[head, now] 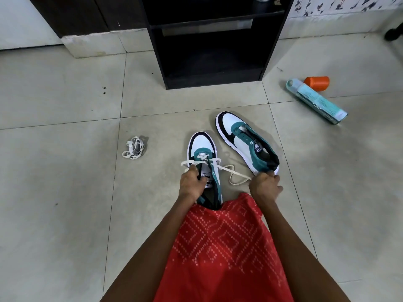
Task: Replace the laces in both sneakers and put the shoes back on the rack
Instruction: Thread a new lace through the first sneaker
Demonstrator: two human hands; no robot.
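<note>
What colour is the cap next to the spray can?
The cap is orange; clearest in the head view.

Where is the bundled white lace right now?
In the head view, the bundled white lace lies alone on the floor tiles, left of the partly laced sneaker.

Bare forearms (pixel 159 236) and a loose red garment (pixel 220 247) printed with rows of pale dotted nested diamonds.

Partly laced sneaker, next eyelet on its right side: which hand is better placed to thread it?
Probably the right hand: it pinches the free lace running off that side, while the left hand grips the near sneaker at its tongue, steadying it.
</note>
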